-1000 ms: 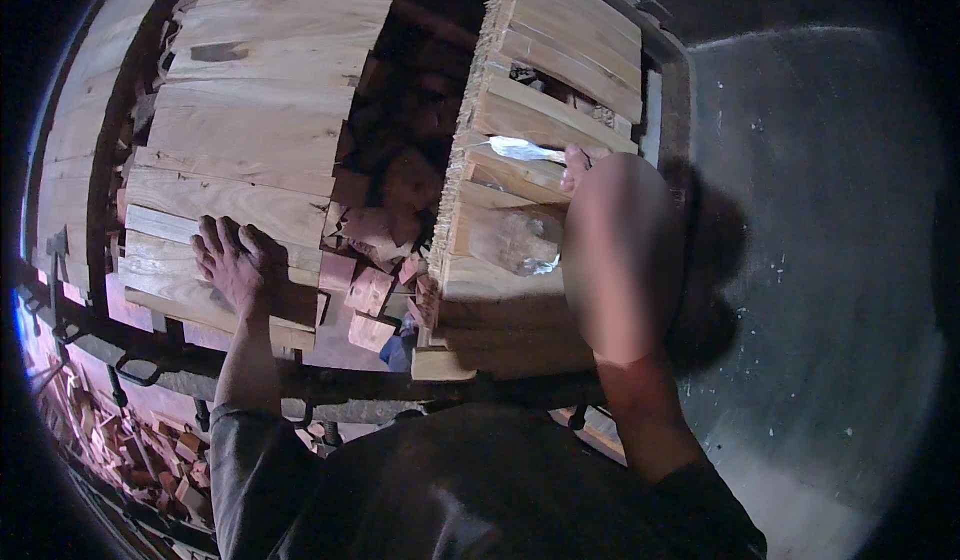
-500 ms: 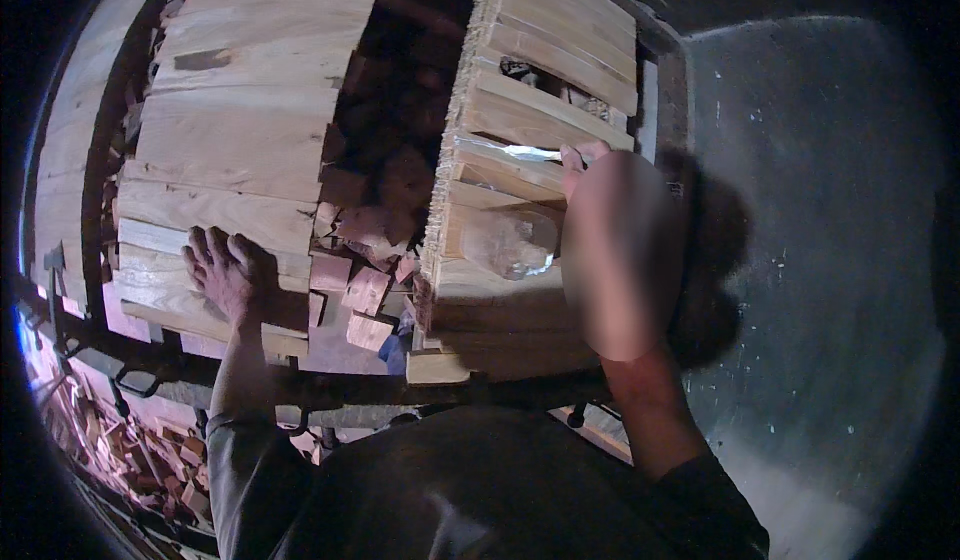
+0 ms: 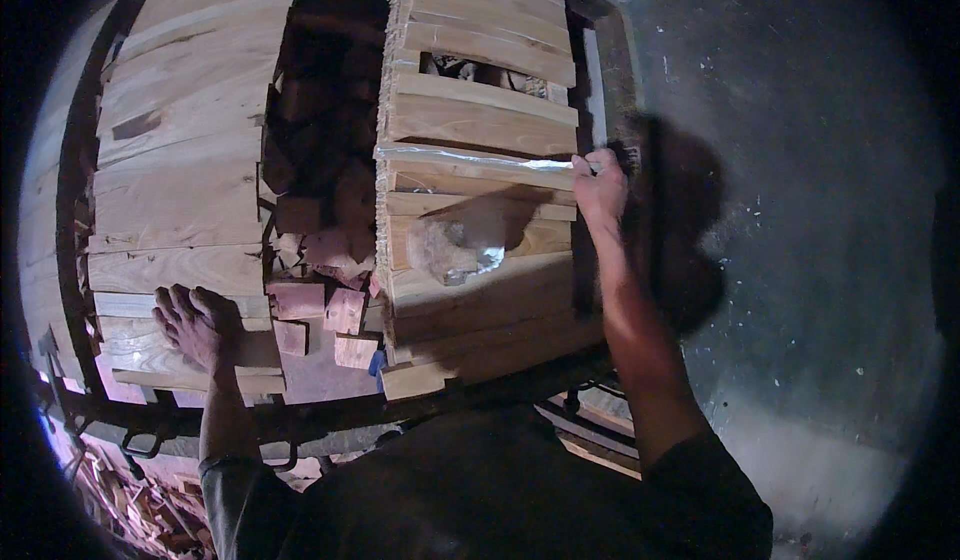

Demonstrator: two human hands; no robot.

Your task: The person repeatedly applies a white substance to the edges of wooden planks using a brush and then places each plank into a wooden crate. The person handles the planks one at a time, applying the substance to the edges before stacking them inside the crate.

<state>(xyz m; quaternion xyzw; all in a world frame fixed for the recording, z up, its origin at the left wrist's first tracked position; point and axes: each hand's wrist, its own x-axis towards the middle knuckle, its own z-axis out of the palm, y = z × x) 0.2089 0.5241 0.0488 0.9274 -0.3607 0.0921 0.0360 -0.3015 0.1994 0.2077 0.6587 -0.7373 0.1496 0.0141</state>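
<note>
My left hand [image 3: 193, 325] lies on the front boards of the left panel of pale wooden boards [image 3: 180, 190], fingers spread, holding nothing. My right hand [image 3: 600, 182] is closed in a pinch at the right edge of the right stack of boards [image 3: 480, 110]. What it grips is too small to make out. A white, wet-looking streak [image 3: 480, 157] runs along a board's edge, from the stack's left side up to my right fingertips. Nearer to me, a translucent container [image 3: 447, 252] with something white at its right side sits on the same stack.
Between the two rows of boards is a dark gap with several wood offcuts [image 3: 345, 310]. A gap between boards farther back [image 3: 480, 72] shows scraps inside. Along the front runs a dark rail with a metal handle [image 3: 142, 446]. A grey-green surface [image 3: 790, 210] lies at right.
My right hand has drawn back to the stack's right edge, and the white streak now shows along the board. The view has shifted right; my left hand stays on the same boards.
</note>
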